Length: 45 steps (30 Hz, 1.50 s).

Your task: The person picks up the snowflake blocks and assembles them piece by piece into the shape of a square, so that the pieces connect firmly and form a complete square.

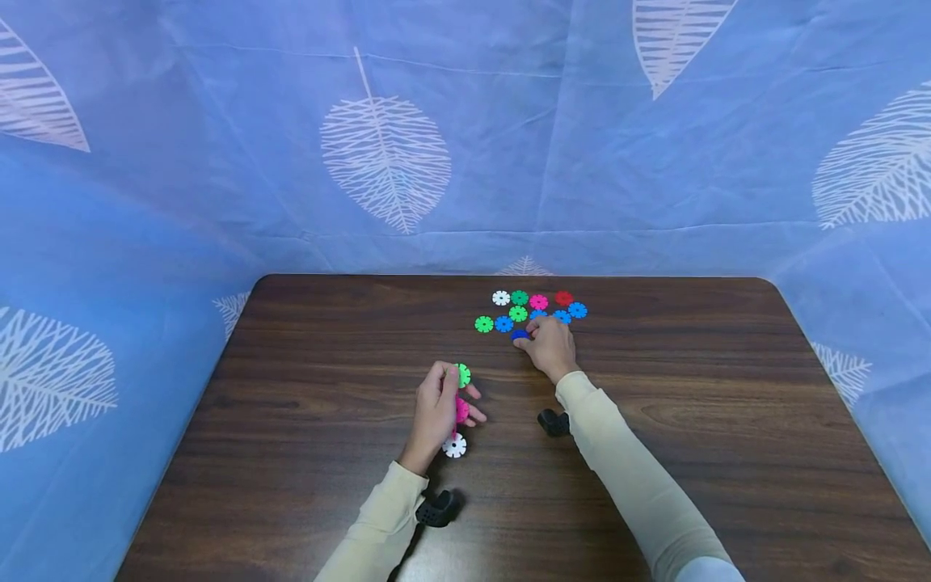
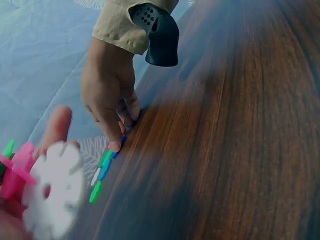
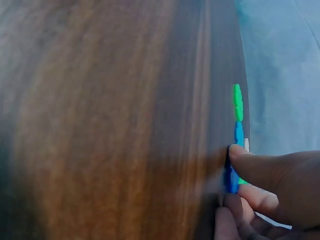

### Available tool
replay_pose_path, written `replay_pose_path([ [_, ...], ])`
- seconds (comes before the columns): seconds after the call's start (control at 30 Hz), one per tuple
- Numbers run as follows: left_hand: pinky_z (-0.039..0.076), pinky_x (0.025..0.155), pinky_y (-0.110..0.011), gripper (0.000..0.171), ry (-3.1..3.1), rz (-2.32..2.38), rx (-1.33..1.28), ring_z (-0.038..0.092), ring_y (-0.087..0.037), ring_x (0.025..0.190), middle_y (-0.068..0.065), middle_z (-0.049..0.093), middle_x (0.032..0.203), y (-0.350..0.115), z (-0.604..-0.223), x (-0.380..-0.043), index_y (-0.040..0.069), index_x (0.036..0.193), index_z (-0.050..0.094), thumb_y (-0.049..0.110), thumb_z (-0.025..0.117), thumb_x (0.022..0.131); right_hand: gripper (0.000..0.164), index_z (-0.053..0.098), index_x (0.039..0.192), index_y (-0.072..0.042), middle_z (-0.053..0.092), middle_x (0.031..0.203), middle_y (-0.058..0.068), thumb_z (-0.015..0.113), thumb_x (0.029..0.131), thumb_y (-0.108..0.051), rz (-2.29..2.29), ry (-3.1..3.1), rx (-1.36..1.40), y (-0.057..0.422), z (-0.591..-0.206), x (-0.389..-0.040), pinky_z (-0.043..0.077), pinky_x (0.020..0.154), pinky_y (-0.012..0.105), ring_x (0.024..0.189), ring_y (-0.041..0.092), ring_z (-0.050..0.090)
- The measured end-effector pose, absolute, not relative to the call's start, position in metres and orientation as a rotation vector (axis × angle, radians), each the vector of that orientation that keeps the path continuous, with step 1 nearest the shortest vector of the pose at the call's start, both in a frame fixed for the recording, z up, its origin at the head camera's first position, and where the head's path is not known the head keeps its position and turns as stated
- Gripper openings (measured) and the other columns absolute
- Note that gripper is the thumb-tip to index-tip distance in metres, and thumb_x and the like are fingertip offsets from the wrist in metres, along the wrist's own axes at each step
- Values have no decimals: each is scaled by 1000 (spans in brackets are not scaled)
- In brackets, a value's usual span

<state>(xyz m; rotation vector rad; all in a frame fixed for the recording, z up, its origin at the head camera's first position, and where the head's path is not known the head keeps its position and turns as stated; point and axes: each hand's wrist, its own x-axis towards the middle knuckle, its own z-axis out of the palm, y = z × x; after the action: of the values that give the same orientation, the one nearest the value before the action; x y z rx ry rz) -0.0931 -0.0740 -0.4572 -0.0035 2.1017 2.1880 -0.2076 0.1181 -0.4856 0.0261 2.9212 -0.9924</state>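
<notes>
My left hand holds a joined piece made of notched plastic discs above the table, with a green disc at the far end. A pink disc sits in the middle, and a white disc faces outward at the near end. The palm and fingers hide part of this piece. Farther back, my right hand pinches a dark blue notched disc between thumb and fingers, low at the tabletop. Its fingers partly cover the blue discs behind.
Loose discs lie near the back edge of the brown wooden table. Among them are a white disc, a red disc, a bright green disc and several blue ones. A blue leaf-patterned cloth hangs behind.
</notes>
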Motion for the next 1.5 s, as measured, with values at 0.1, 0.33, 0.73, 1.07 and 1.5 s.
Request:
replay_pose_path([
  [0.1, 53, 57, -56, 28, 2130, 2196, 20, 64, -51, 65, -37, 64, 92, -73, -453, -92, -6, 99, 44, 16, 29, 105, 34, 64, 102, 0, 65, 98, 16, 74, 83, -26, -976, 2906, 37, 119, -487, -209, 52, 77, 43, 89, 30, 61],
  [0.33, 46, 46, -18, 24, 2372, 2082, 47, 61, -24, 52, -26, 70, 84, -74, -451, -93, -4, 95, 50, 14, 36, 104, 28, 58, 99, -2, 65, 90, 14, 73, 84, -20, -1064, 2855, 52, 123, -485, -208, 51, 75, 40, 82, 27, 61],
  [0.73, 40, 42, -15, 26, 2400, 2142, 7, 46, -5, 45, -23, 55, 65, -70, -449, -94, -6, 85, 46, 12, 37, 103, 26, 61, 103, 1, 70, 89, 15, 68, 88, -19, -1287, 2665, 25, 138, -481, -193, 48, 59, 23, 68, 16, 66],
  [1.07, 40, 40, -15, 26, 2342, 2201, 4, 45, -5, 42, -23, 52, 64, -70, -451, -95, -2, 80, 43, 10, 39, 102, 25, 65, 103, 6, 71, 89, 21, 66, 89, -15, -1515, 2502, -167, 126, -467, -167, 58, 68, 36, 74, 28, 69],
  [1.5, 39, 44, -15, 27, 2402, 2212, -45, 45, -4, 48, -13, 53, 65, -65, -449, -96, -3, 79, 44, 10, 40, 102, 20, 67, 97, 4, 71, 87, 24, 66, 89, -14, -1695, 2377, -277, 111, -452, -144, 59, 67, 34, 69, 21, 70],
])
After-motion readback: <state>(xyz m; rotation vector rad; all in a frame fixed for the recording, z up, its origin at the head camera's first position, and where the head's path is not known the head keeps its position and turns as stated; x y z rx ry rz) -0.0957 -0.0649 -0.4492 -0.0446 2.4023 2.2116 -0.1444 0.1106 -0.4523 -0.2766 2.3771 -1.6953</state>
